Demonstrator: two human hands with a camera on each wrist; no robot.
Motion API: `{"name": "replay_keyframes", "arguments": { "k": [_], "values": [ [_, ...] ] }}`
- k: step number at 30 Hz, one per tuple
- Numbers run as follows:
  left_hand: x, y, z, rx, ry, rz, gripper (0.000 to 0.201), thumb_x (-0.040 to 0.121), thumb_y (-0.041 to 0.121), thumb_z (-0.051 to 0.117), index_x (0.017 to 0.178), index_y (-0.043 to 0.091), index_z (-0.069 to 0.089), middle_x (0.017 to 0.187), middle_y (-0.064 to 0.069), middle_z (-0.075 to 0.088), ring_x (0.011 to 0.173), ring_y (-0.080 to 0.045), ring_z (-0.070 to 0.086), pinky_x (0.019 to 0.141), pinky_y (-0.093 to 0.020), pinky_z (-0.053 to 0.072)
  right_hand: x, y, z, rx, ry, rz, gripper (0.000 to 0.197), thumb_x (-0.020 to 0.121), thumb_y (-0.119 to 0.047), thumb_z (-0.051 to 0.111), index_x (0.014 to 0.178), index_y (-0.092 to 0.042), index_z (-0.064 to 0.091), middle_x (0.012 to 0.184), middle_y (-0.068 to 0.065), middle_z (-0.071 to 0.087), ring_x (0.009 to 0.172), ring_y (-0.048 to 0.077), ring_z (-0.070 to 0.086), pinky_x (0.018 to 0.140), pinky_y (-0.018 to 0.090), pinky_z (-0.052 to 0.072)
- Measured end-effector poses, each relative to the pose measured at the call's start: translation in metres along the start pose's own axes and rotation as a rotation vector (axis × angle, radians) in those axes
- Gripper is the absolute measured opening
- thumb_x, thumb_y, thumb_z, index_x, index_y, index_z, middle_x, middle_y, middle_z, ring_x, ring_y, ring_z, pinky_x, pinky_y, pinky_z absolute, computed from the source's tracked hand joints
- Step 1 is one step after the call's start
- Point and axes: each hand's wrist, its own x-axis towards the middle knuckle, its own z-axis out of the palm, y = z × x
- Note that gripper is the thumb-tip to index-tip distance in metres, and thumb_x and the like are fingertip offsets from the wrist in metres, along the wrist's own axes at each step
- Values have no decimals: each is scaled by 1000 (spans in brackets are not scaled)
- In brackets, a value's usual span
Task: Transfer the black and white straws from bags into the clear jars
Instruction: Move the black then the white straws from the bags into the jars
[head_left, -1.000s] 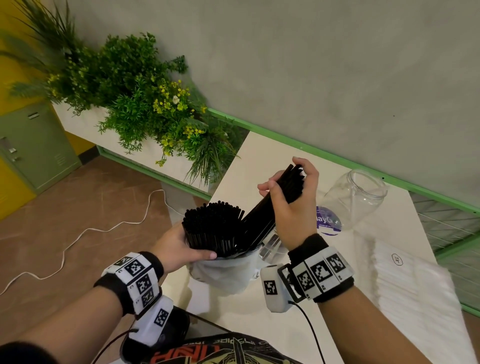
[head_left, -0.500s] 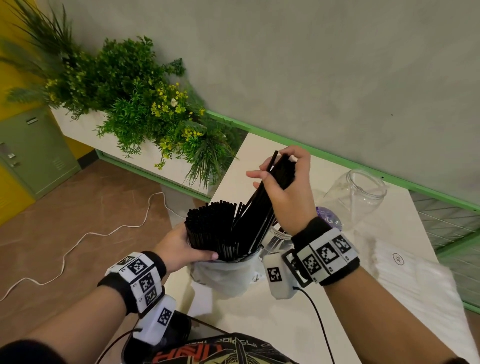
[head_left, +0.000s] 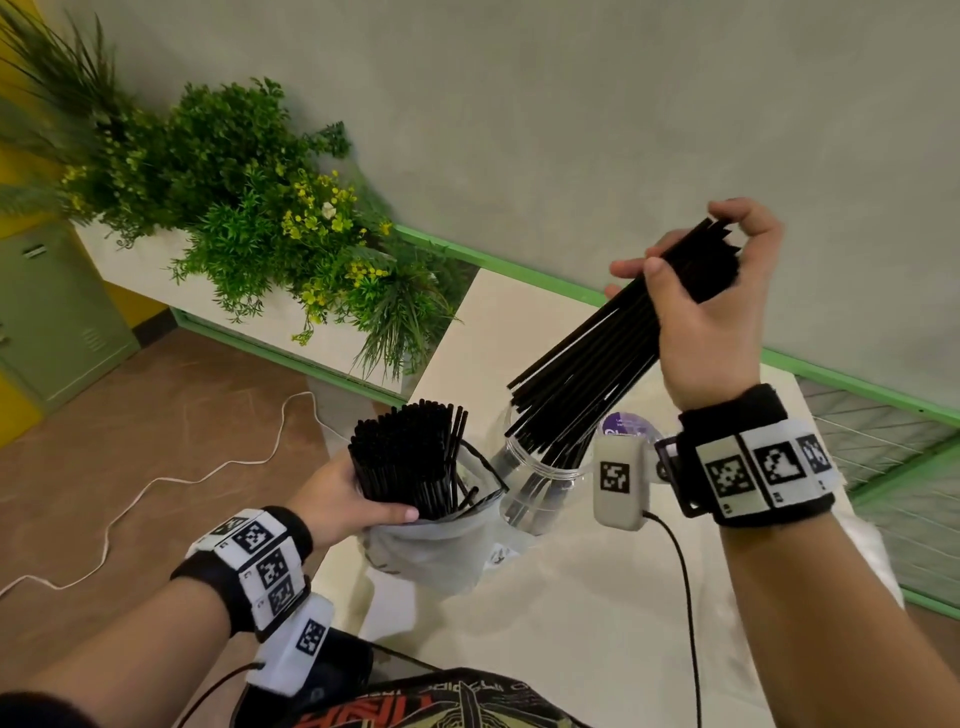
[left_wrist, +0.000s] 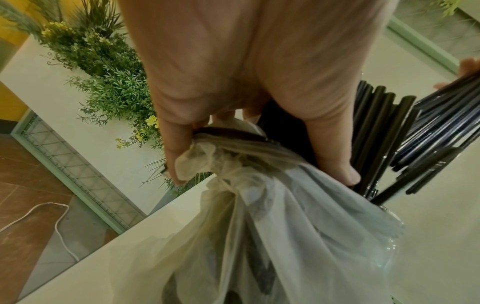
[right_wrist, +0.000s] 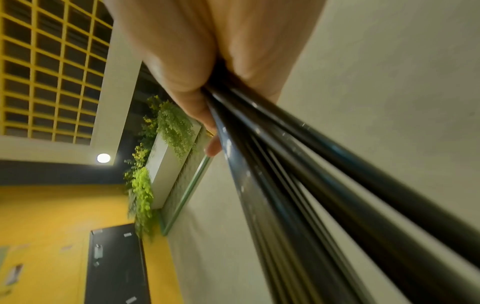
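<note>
Your right hand (head_left: 711, 317) grips the black straws (head_left: 597, 364) near their top, the bundle slanting down-left from it with lower tips just over the clear jar (head_left: 540, 467); your left hand (head_left: 337, 493) clasps the bag (head_left: 436, 551).

Café-like interior: planter (head_left: 244, 218), lockers (head_left: 57, 312)

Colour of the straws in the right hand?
Black, glossy. The straws in the right hand show best in the head view.
</note>
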Motion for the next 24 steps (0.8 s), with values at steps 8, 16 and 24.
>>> {"name": "replay_keyframes", "arguments": {
  "k": [8, 16, 24],
  "values": [
    [-2, 2, 2, 10, 5, -16, 69, 62, 20, 88, 113, 30, 44, 98, 26, 49, 102, -8, 50, 86, -18, 36, -18, 48, 0, -152, 137, 8, 49, 90, 11, 44, 115, -30, 33, 94, 3, 51, 85, 26, 67, 80, 54, 54],
    [-5, 2, 0, 24, 10, -40, 72, 60, 22, 89, 114, 31, 42, 99, 24, 50, 106, -8, 49, 90, -19, 35, -53, 101, 14, -225, 88, 149, 40, 92, 2, 53, 104, -34, 40, 92, -7, 56, 91, 11, 66, 86, 32, 51],
    [-7, 3, -1, 2, 2, -19, 65, 59, 18, 89, 94, 45, 42, 101, 26, 51, 108, -9, 51, 92, -20, 36, -80, 140, 9, -344, -37, 323, 28, 86, -2, 63, 94, -25, 49, 92, -6, 65, 92, 6, 59, 84, 20, 47]
  ]
}}
